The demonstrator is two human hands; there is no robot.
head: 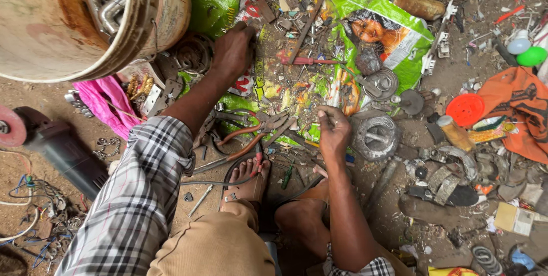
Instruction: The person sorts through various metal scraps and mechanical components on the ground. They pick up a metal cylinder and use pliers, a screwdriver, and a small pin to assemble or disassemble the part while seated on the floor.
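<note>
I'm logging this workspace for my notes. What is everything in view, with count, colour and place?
bucket: one, cream, rusty, top left, metal fittings inside
sack: one, green printed, spread on ground, top centre
screwdriver: one, red handle, on sack
pliers: one, orange grips, centre, between the hands
grinder: one, black, pink disc, left
cloth: one, pink, below bucket
lid: one, red, right
orange cloth: one, right edge
wire coil: one, grey, right of right hand
scrap: many small pieces, grey, over sack and ground
left hand: on sack, among scrap
right hand: holds a small piece, unclear
foot: one plainly in view, bare, in sandal, bottom centre
</note>
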